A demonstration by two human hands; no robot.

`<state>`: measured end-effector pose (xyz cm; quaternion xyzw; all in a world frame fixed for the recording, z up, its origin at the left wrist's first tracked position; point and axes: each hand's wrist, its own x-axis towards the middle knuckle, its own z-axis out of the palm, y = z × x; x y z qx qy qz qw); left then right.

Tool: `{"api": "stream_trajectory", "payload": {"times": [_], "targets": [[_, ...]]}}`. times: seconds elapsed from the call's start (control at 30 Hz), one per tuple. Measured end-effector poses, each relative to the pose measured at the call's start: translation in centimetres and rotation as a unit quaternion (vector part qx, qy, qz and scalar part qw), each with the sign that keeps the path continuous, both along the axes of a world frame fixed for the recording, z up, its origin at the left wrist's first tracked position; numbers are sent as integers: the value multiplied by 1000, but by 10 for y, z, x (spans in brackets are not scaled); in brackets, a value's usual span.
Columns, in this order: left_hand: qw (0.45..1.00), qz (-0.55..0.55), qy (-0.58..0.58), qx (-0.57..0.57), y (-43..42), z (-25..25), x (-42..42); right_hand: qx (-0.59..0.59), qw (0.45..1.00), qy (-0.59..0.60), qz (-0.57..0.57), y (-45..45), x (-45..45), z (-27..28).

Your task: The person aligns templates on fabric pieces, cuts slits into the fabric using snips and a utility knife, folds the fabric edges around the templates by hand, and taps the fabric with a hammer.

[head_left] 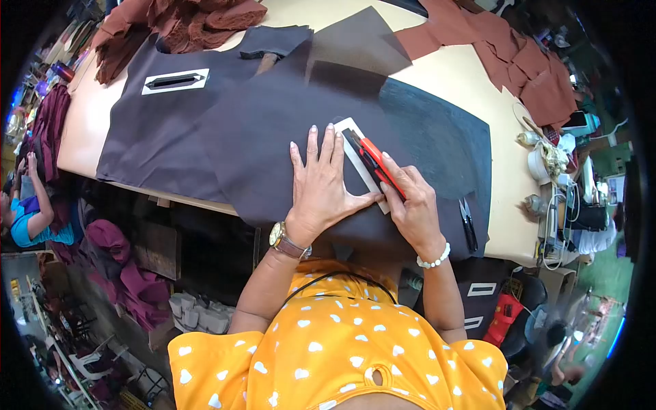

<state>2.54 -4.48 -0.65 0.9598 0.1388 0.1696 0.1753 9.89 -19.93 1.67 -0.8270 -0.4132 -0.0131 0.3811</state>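
Note:
My left hand (320, 179) lies flat with its fingers spread on the dark purple-brown fabric (260, 130). Its fingertips and thumb reach the edge of a white rectangular frame (350, 145), which rests on the cloth. In my right hand (412, 205) is a red utility knife (372, 152) with black parts, its tip inside the frame near the upper end. Whether the blade touches the fabric, I cannot tell. A dark cutting mat (444, 130) shows from under the cloth to the right. Small black-handled scissors (469, 227) lie beside my right wrist.
A second white frame (198, 80) with a dark slot lies on fabric at upper left. Rust-brown cloth pieces (523, 68) are heaped along the table's (516, 198) far side. Cables and jars (537, 203) crowd the right edge. Another person's arm (39, 198) appears at far left.

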Motion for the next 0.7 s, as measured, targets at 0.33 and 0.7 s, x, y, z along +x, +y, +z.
{"api": "stream_trajectory", "payload": {"times": [0.33, 0.7], "targets": [[993, -29, -15, -118, 1, 10, -1, -11, 1000, -9, 0, 3, 1, -2], [988, -147, 38, -35, 92, 27, 63, -26, 999, -28, -4, 3, 0, 1]]}}
